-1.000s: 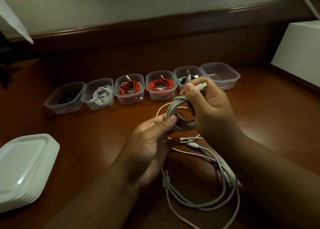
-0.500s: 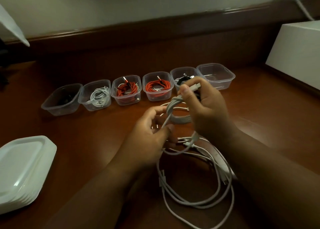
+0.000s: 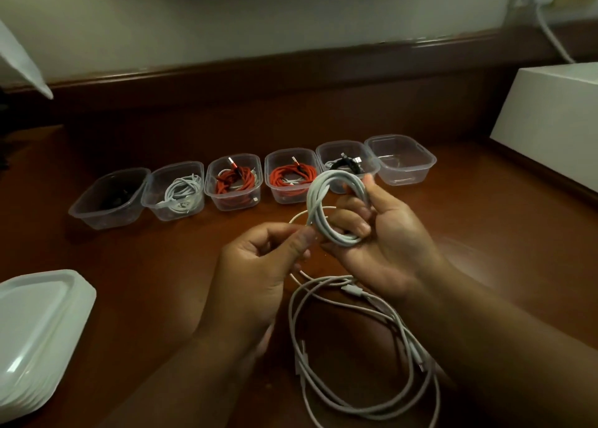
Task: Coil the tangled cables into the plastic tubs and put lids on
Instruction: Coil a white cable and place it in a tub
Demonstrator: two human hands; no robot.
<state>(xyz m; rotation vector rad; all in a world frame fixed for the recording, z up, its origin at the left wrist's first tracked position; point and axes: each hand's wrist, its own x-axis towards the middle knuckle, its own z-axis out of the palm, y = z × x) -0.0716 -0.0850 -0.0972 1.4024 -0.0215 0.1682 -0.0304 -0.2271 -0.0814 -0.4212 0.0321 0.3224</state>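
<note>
My right hand holds a small coil of white cable looped around its fingers, above the table. My left hand pinches the cable's free strand just left of the coil. More loose white cables lie tangled on the table below my hands. A row of several clear plastic tubs stands behind: the rightmost tub is empty, the others hold black, white and red cables. A stack of white lids sits at the lower left.
A white box stands at the right edge of the brown wooden table. A raised wooden ledge runs along the wall behind the tubs. A white cord hangs from a wall plug at the top right.
My right hand has turned palm-up and the coil around its fingers has grown. My left hand has shifted up, feeding the strand toward the coil.
</note>
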